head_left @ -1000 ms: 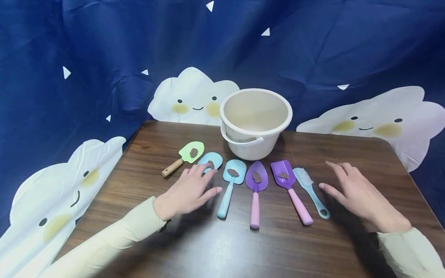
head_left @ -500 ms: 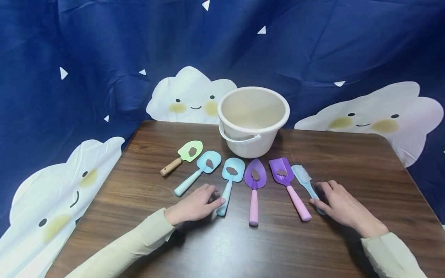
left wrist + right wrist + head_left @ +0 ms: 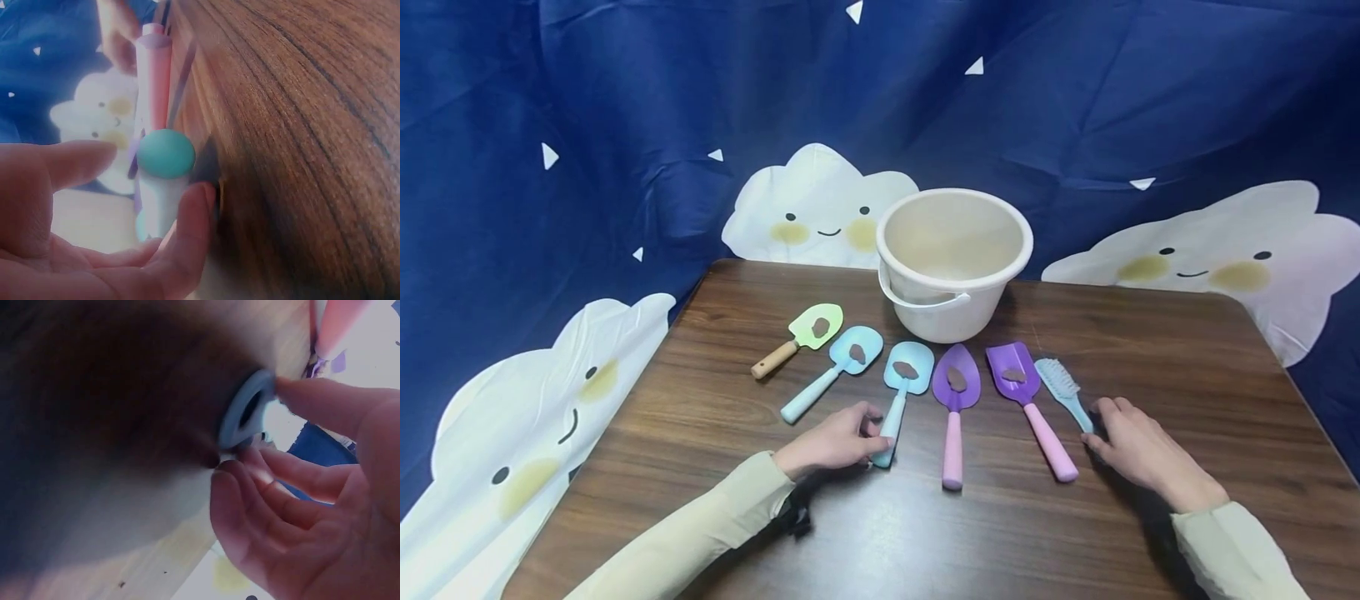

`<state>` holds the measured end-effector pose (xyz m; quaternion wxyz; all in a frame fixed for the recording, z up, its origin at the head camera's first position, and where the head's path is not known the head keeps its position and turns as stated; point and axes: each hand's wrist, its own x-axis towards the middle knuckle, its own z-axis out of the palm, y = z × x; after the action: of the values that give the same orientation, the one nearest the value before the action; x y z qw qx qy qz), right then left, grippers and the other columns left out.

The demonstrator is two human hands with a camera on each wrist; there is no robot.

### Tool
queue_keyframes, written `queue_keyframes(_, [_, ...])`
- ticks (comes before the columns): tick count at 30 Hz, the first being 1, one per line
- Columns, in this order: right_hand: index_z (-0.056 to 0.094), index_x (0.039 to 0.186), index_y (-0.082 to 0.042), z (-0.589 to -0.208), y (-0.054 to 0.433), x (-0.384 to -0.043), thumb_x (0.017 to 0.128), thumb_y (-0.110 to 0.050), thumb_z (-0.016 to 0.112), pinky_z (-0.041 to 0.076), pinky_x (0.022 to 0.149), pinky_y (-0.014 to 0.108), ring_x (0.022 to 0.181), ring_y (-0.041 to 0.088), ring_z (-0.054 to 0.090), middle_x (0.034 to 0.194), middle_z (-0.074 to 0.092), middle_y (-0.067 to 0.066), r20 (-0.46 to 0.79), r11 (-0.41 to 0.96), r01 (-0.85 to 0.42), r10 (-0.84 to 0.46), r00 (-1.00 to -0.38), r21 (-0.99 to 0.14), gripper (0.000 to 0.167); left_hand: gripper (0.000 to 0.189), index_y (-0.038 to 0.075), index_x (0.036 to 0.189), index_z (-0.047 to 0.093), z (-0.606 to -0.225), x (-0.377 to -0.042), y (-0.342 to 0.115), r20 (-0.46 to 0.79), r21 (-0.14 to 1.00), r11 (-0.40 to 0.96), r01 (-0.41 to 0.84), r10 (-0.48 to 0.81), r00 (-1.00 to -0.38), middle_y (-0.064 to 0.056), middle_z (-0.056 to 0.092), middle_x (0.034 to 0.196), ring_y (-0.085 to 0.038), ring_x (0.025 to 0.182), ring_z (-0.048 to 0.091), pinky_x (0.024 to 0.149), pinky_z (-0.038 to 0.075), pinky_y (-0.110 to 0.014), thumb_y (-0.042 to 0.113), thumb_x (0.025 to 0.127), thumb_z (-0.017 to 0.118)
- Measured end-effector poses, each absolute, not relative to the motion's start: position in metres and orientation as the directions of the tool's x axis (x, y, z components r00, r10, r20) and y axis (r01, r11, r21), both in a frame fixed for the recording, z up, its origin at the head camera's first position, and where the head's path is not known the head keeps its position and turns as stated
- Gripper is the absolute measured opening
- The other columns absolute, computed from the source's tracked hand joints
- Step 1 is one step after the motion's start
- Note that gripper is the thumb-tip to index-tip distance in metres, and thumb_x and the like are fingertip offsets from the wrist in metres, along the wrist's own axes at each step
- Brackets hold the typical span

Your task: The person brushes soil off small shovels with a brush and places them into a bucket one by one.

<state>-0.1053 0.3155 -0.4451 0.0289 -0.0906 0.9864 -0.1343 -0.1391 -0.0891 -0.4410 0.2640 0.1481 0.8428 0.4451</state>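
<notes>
In the head view, my left hand [image 3: 831, 442] is around the lower handle of a light-blue toy shovel [image 3: 898, 408] lying on the table. The left wrist view shows my thumb apart from that handle's rounded end and curved fingers close along its other side. My right hand [image 3: 1142, 450] pinches the handle of a light-blue brush [image 3: 1060, 379], whose bristles face up. Its looped end [image 3: 232, 425] sits between thumb and fingers in the right wrist view. A brown lump [image 3: 905, 369] lies on the shovel's blade.
A cream bucket [image 3: 955, 312] stands at the back, its handle hanging in front. Left lie a green trowel [image 3: 808, 327] and another light-blue shovel [image 3: 812, 396]. A purple trowel [image 3: 952, 446] and purple scoop [image 3: 1051, 442], both pink-handled, lie between my hands. Each bears a brown lump.
My left hand has moved from over the left blue shovel down and right to the middle one's handle. My right hand has come left and down and taken hold of the brush handle.
</notes>
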Motion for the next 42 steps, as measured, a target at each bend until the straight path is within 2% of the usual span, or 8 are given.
queue_keyframes(4, [0.055,0.104,0.013,-0.441,0.315,-0.108,0.079,-0.007,0.070,0.048,0.059,0.044,0.071,0.026,0.052,0.082,0.056,0.016,-0.065,0.949,-0.124,-0.149,-0.987,-0.291,0.036,0.054,-0.010,0.125,0.046,-0.443,-0.141,-0.087,-0.323,0.846,0.532,-0.024,0.476,-0.818,-0.009,0.063,0.087,-0.011,0.059,0.060,0.058,0.054,-0.025,0.014,0.085,0.072])
queue_keyframes(12, [0.049,0.085,0.001,-0.433,0.315,-0.113,0.081,-0.012,0.064,0.036,0.052,0.034,0.064,0.024,0.047,0.070,0.046,0.007,-0.225,0.947,0.040,-0.034,-0.974,-0.319,0.020,0.055,-0.011,0.128,0.040,-0.451,-0.145,-0.087,-0.407,0.899,0.360,-0.249,0.478,-0.779,-0.011,0.057,0.091,-0.014,0.065,0.060,0.061,0.060,-0.031,0.001,0.083,0.068])
queue_keyframes(18, [0.055,0.099,0.009,-0.434,0.318,-0.116,0.078,-0.011,0.066,0.041,0.056,0.034,0.070,0.025,0.052,0.076,0.055,0.010,-0.176,0.938,0.007,-0.057,-0.983,-0.346,0.030,0.057,-0.010,0.132,0.036,-0.451,-0.149,-0.088,-0.468,0.884,0.278,-0.376,0.515,-0.718,-0.006,0.059,0.089,-0.010,0.070,0.058,0.060,0.055,-0.021,0.002,0.084,0.064])
queue_keyframes(24, [0.059,0.092,0.002,-0.438,0.320,-0.117,0.077,-0.007,0.065,0.038,0.058,0.034,0.069,0.024,0.049,0.073,0.052,0.006,-0.101,0.934,-0.075,-0.117,-0.988,-0.349,0.019,0.039,-0.004,0.122,0.048,-0.450,-0.153,-0.089,-0.509,0.856,0.257,-0.448,0.562,-0.651,-0.008,0.070,0.094,-0.005,0.065,0.049,0.058,0.047,-0.018,0.006,0.087,0.059])
queue_keyframes(26, [0.059,0.094,0.002,-0.437,0.321,-0.116,0.078,-0.008,0.064,0.039,0.058,0.034,0.069,0.023,0.050,0.071,0.052,0.005,-0.094,0.930,-0.079,-0.120,-0.988,-0.358,0.019,0.029,-0.002,0.115,0.053,-0.450,-0.155,-0.088,-0.518,0.849,0.255,-0.463,0.573,-0.635,-0.011,0.072,0.103,-0.005,0.067,0.053,0.056,0.045,-0.018,0.008,0.088,0.056])
queue_keyframes(34, [0.054,0.109,0.009,-0.428,0.327,-0.117,0.090,-0.011,0.052,0.042,0.060,0.034,0.072,0.026,0.054,0.079,0.060,0.012,-0.113,0.905,-0.010,-0.064,-0.991,-0.426,0.027,0.017,0.001,0.107,0.054,-0.454,-0.160,-0.087,-0.532,0.815,0.183,-0.550,0.614,-0.583,-0.004,0.071,0.091,-0.009,0.075,0.063,0.059,0.049,-0.018,0.014,0.097,0.054])
queue_keyframes(38, [0.051,0.116,0.009,-0.420,0.328,-0.116,0.094,-0.011,0.045,0.042,0.057,0.029,0.068,0.020,0.055,0.079,0.062,0.011,-0.124,0.873,0.031,-0.034,-0.992,-0.486,0.031,0.015,0.001,0.106,0.055,-0.453,-0.162,-0.089,-0.525,0.816,0.181,-0.549,0.628,-0.575,-0.004,0.071,0.092,-0.009,0.077,0.063,0.061,0.050,-0.018,0.013,0.097,0.055])
queue_keyframes(42, [0.048,0.119,0.010,-0.414,0.326,-0.114,0.096,-0.007,0.042,0.049,0.052,0.026,0.061,0.009,0.056,0.079,0.063,0.009,-0.101,0.791,0.031,-0.039,-0.994,-0.611,0.029,0.016,0.001,0.106,0.056,-0.449,-0.164,-0.090,-0.522,0.825,0.196,-0.530,0.624,-0.582,-0.007,0.073,0.097,-0.008,0.078,0.065,0.061,0.049,-0.019,0.013,0.096,0.056])
